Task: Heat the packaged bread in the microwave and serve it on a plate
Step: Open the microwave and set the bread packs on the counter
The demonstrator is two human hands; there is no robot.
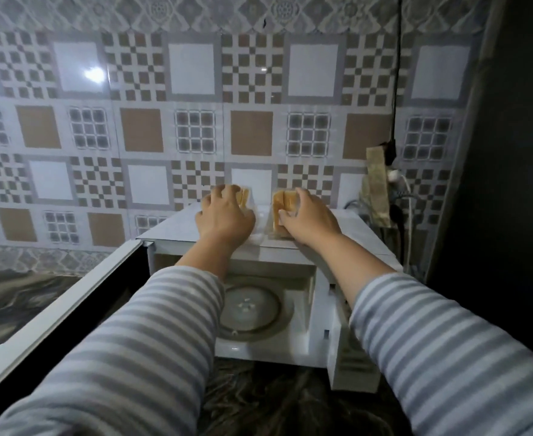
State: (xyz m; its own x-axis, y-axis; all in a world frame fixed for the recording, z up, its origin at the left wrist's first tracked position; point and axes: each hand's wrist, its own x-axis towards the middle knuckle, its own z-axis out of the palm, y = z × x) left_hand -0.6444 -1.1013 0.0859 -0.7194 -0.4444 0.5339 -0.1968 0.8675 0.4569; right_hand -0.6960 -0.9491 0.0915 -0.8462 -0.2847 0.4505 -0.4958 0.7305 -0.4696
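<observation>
Both hands up on top of the microwave (177, 229), door (70, 313) swung open to my left, turntable (249, 306) bare inside.

Left hand (224, 217) curls over one bread pack (244, 196); right hand (306, 217) grips the other pack (282, 201), thumb on its near face. Both packs stand on the microwave's top, near each other, a gap of clear wrapper between them. I cannot tell whether they are two packs or one being pulled open.

Handling, my guess: light, soft slices in thin clear film. The film looks slippery and crinkly, and the bread will crush if squeezed. Best to hold by the flat sides with spread fingers, or pinch the loose wrapper edge, not the crusts. No plate in sight.
</observation>
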